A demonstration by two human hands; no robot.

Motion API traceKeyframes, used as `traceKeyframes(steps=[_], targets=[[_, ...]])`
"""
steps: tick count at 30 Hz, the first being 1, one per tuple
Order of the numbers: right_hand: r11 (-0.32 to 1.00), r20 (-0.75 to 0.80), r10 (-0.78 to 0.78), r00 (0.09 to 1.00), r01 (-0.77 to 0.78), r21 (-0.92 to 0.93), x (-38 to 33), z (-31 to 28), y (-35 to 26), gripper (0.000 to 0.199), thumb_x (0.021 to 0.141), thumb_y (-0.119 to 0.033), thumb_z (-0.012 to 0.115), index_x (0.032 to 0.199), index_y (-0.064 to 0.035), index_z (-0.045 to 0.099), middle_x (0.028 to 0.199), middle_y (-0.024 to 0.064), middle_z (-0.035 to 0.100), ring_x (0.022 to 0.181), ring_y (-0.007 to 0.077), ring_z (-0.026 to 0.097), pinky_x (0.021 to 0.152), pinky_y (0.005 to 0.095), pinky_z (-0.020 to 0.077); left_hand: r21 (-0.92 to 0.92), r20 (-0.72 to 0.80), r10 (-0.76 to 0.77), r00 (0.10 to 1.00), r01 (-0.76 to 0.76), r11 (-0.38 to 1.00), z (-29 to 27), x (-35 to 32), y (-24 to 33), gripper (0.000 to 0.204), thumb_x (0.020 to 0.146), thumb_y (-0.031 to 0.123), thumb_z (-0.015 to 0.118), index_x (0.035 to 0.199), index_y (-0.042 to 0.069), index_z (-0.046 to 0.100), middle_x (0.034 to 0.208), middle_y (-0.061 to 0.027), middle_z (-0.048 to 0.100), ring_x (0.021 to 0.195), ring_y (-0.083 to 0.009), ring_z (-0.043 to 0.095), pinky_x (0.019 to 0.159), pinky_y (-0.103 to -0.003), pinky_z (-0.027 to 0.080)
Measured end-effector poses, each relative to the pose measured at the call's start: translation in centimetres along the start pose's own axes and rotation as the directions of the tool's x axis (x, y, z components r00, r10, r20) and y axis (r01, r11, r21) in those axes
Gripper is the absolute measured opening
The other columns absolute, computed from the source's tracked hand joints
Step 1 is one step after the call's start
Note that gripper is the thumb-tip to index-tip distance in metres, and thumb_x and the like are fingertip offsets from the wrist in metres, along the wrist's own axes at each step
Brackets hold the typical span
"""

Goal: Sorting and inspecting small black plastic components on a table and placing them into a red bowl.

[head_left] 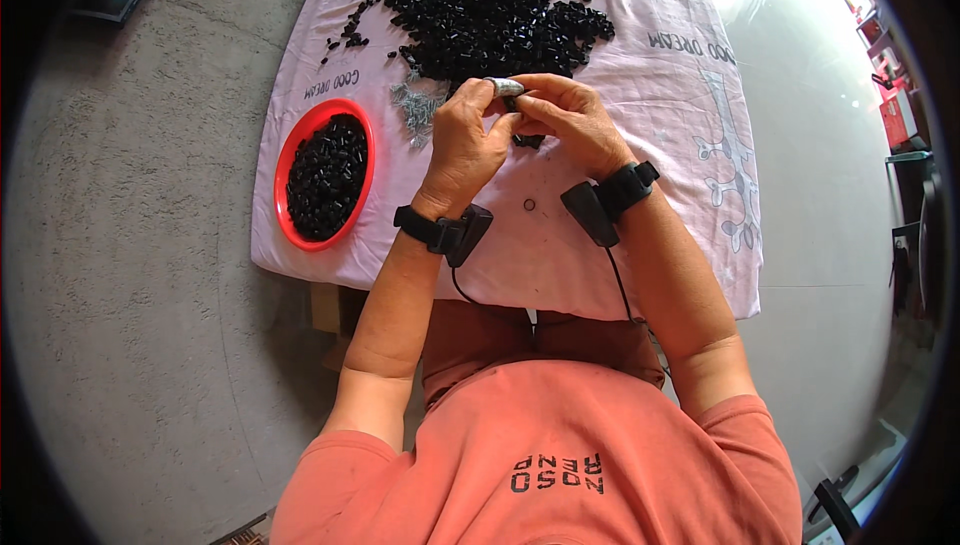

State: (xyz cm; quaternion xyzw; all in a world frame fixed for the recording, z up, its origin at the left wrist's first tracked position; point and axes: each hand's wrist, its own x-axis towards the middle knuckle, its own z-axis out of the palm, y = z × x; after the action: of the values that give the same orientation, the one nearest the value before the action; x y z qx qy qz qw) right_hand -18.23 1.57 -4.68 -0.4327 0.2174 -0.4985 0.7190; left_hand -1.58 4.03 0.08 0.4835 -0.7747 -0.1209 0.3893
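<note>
My left hand (pixel 467 140) and my right hand (pixel 580 125) meet over the table, fingertips pinched together. Between them sits a small black piece (pixel 512 103), mostly hidden by the fingers. A grey-silver wrap (pixel 507 87), which looks like tape, covers a fingertip where the hands meet. Just beyond the hands spreads a large heap of small shiny black pieces (pixel 475 5). Left of my left hand lies a small pile of thin silvery metal pins (pixel 416 110). A red bowl (pixel 368 170) full of black pieces stands farther left.
A pale pink printed cloth (pixel 670 235) covers the table. A small dark ring (pixel 529 205) lies on it between my wrists. Black straps with boxy devices (pixel 590 213) and cables are on both wrists. Boxes (pixel 898 120) stand at the far right.
</note>
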Motion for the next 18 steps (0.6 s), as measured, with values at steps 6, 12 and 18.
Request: traceKeyframes(steps=[6,12,18], targets=[[0.997,-0.041,-0.014,0.999,0.011,-0.081,0.08,-0.24,0.12,0.033,0.094,-0.005,0.065,0.127,0.0004,0.061,0.111,0.0108,0.070,0.094,0.0140,0.069,0.083,0.0268,0.0586,0.009,0.035,-0.003,0.999,0.003,1.000,0.20,0.04,0.36,0.027,0.074,-0.004,0.069,0.101,-0.001,0.065,0.091,-0.0134,0.063,0.081,-0.0294,0.066,0.072,-0.038,0.054],[0.999,-0.028,-0.005,1.000,0.003,-0.052,0.20,-0.40,0.22,0.035,0.094,-0.005,0.065,0.129,-0.0005,0.060,0.108,0.0112,0.072,0.093,0.0135,0.069,0.081,0.0265,0.0582,0.068,0.058,0.023,0.998,-0.027,0.997,0.17,0.01,0.19,0.022,0.077,-0.002,0.068,0.099,-0.001,0.066,0.090,-0.0141,0.063,0.079,-0.0297,0.066,0.069,-0.038,0.054],[0.992,-0.074,0.028,0.997,-0.036,-0.119,0.18,-0.69,0.18,0.033,0.097,-0.014,0.063,0.129,-0.0053,0.061,0.102,0.0071,0.072,0.091,0.0133,0.069,0.081,0.0257,0.0566,0.012,-0.012,0.011,1.000,-0.011,1.000,-0.20,-0.22,-0.28,0.013,0.080,0.001,0.069,0.092,-0.001,0.069,0.085,-0.0134,0.064,0.073,-0.0291,0.065,0.063,-0.036,0.052]])
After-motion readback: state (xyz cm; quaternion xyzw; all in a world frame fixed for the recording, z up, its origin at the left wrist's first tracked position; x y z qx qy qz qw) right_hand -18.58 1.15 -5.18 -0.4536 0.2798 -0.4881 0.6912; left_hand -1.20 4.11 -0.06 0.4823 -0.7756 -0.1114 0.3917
